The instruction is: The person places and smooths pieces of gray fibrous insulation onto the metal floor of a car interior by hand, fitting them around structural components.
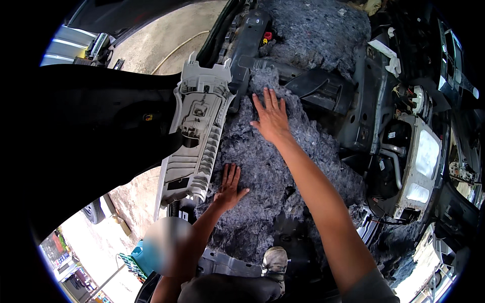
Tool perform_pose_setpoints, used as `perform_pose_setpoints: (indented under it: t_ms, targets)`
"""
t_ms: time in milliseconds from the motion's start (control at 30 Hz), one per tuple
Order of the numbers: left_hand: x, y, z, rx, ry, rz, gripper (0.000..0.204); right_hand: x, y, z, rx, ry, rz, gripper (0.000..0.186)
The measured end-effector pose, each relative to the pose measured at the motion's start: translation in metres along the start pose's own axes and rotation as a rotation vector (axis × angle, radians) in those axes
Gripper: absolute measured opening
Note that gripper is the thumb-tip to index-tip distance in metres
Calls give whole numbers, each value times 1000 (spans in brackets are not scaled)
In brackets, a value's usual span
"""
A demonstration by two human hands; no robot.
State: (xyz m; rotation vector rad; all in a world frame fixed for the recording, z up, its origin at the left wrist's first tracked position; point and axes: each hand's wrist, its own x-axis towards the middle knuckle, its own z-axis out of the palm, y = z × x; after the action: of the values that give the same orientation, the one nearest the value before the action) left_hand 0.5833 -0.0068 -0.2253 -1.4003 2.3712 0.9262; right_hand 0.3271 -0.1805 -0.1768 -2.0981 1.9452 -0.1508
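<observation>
In the head view we look down into a stripped car interior, where grey fibrous floor padding (283,166) covers the floor. Our left hand (230,188) lies flat on the padding with fingers spread and palm down, gripping nothing, close to the padding's left edge. Our right hand (271,117) is also open and pressed flat on the padding, fingers straight and slightly fanned, reaching toward the far edge of the padding; it holds nothing either. The two hands are well apart, the right one farther from us than the left.

Just left of the left hand, a long white plastic trim panel (194,136) with ribbed backing runs along the padding's left edge, tilted, its upper end near a dark metal bracket (252,40). Beyond the right hand sits a black plastic duct (323,88). To the right of the padding stands a white heater housing (422,166) amid exposed wiring. Our knee (275,260) shows near the lower edge.
</observation>
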Motion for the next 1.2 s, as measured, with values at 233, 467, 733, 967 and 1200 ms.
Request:
perform_pose_setpoints:
  t_ms: [233,467,733,967,1200]
  targets:
    - [10,-2,5,-38,128,88,91,32,10,25,21,-283,23,105]
    - [13,-11,13,-31,119,59,94,36,13,8,25,-381,11,99]
    - [17,-7,14,-51,148,78,95,4,54,22,46,-128,138,91]
    - [9,-16,14,39,119,41,94,-8,32,6,46,-80,98,81]
    - [24,-6,21,-61,193,94,93,5,30,8,-112,-351,168,77]
